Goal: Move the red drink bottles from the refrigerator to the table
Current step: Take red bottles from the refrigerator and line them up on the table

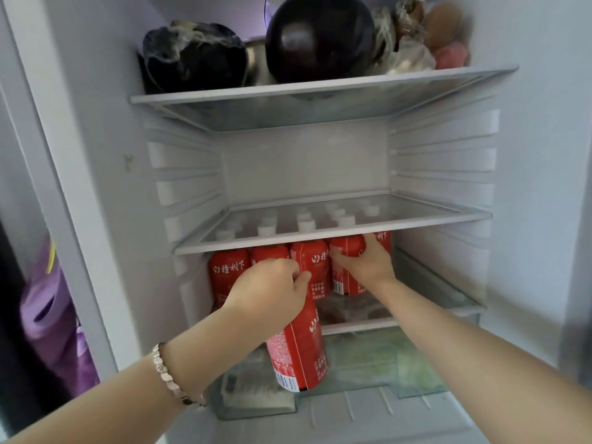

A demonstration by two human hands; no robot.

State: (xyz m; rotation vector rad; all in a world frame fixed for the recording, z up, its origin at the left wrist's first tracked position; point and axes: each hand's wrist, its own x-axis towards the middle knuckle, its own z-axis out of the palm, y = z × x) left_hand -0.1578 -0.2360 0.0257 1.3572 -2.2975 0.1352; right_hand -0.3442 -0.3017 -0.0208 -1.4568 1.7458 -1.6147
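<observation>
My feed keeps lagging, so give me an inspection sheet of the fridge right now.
Surface: middle glass shelf bare; bottles stand on the shelf below it.
Job's things: red bottles in rows under the glass shelf, white caps showing through; one pulled bottle out front, tilted.
Clutter: eggplant, dark bag and wrapped food on top shelf; crisper drawer below.
Grippers: left hand holds the pulled bottle; right hand grips a bottle in the front row.
Cables: nothing seen.
Surroundings: purple cloth at left.
</observation>
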